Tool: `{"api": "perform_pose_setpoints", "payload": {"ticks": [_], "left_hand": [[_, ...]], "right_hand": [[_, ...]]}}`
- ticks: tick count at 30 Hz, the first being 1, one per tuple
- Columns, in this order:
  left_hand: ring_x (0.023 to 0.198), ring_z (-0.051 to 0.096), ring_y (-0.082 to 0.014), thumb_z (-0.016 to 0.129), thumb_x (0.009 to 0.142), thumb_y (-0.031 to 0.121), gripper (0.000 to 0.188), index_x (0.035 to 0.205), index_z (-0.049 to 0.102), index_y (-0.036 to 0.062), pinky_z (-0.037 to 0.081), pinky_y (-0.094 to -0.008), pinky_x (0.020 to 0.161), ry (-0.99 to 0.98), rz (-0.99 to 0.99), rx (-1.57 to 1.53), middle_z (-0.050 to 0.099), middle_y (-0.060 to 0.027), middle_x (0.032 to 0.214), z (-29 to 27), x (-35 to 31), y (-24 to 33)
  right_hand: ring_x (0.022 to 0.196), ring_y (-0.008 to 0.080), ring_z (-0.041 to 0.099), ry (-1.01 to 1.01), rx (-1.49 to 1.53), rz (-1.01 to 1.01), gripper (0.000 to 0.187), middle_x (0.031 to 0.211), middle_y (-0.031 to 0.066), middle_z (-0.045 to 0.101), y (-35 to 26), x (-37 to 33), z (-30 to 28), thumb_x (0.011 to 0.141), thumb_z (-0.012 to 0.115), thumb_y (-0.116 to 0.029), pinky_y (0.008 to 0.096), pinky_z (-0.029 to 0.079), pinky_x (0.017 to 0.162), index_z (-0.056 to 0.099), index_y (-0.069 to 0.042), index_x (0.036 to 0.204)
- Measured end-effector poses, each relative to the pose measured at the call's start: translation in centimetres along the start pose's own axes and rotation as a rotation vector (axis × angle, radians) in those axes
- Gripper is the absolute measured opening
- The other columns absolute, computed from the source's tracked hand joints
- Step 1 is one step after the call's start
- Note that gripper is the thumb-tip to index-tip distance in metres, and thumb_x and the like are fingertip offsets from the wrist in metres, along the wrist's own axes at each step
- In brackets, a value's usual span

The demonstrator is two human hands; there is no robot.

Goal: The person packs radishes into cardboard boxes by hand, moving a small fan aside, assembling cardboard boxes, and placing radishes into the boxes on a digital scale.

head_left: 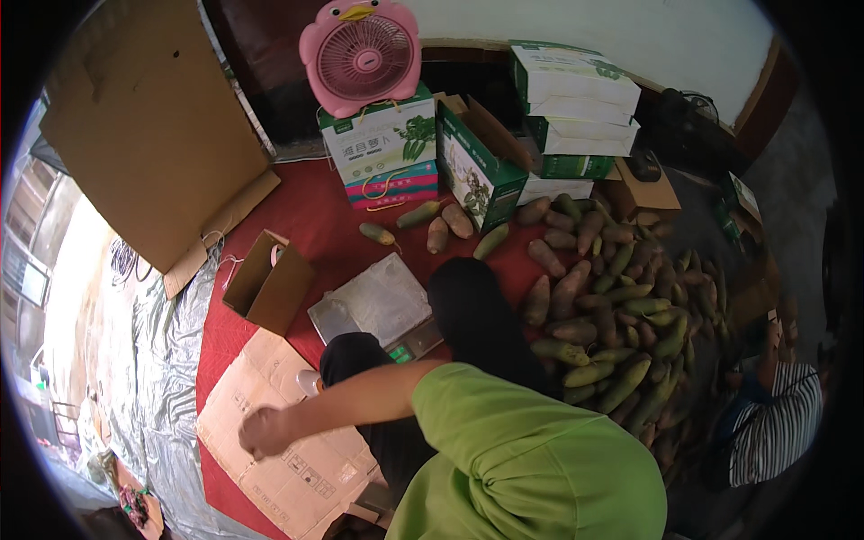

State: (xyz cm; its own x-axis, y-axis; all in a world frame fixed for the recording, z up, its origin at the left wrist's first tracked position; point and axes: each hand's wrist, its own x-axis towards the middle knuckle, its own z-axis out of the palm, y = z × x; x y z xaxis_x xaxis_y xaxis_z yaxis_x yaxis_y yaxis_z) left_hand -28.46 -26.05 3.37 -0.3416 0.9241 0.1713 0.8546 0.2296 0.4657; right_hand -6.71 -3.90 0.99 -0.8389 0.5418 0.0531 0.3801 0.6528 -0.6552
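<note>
My right arm, in a lime-green sleeve, stretches across my body to the left. My right hand (265, 432) is closed, just above a flattened cardboard sheet (243, 396) on the red floor covering. Its curled fingers hide anything they may hold. My left hand does not show. In front of my knees sits a platform scale (378, 301) with a pale grey top and a lit green display, with nothing on the plate. Beyond the sheet stands a small open brown carton (270, 286). To my right lies a large heap of long green and brownish radishes (621, 306).
Several loose radishes (437, 234) lie beyond the scale. Behind them, a pink fan (360, 58) tops stacked boxes (378, 139), near an open green carton (481, 171) and white boxes (576, 85). Large cardboard (144, 126) leans left. A person in stripes (778, 414) is at right.
</note>
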Motion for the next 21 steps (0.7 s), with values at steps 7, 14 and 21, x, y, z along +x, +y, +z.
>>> {"api": "perform_pose_setpoints", "payload": {"ticks": [7,14,21], "left_hand": [[0.108,0.051,-0.0307,0.046,0.084,0.003,0.013,0.086,0.059,0.0017,0.043,-0.0428,0.091,-0.117,0.561,-0.77,0.054,-0.0199,0.109,4.0,4.7,21.0],[0.105,0.048,-0.0427,0.068,0.076,0.019,0.011,0.074,0.058,0.0133,0.051,-0.0576,0.079,-0.616,1.157,-1.43,0.049,-0.014,0.101,6.1,4.2,38.3],[0.103,0.053,-0.0387,0.054,0.088,0.006,0.019,0.098,0.065,0.0177,0.047,-0.0449,0.088,-0.644,1.653,-1.65,0.056,-0.0161,0.108,10.2,6.2,47.2]], "right_hand": [[0.082,0.0294,0.063,0.685,0.042,0.183,0.02,0.084,0.013,0.066,7.6,-13.9,-15.6,0.076,0.059,-0.022,0.0389,0.048,0.073,0.068,-0.006,0.083],[0.089,0.0275,0.062,0.878,-0.081,0.795,0.023,0.093,0.0099,0.066,18.6,-33.5,-20.0,0.078,0.058,-0.028,0.0383,0.048,0.077,0.068,-0.012,0.092],[0.076,0.0281,0.064,0.957,-0.296,1.124,0.031,0.083,0.0148,0.066,27.5,-49.8,-20.5,0.075,0.065,-0.019,0.0371,0.05,0.069,0.061,-0.003,0.102]]}}
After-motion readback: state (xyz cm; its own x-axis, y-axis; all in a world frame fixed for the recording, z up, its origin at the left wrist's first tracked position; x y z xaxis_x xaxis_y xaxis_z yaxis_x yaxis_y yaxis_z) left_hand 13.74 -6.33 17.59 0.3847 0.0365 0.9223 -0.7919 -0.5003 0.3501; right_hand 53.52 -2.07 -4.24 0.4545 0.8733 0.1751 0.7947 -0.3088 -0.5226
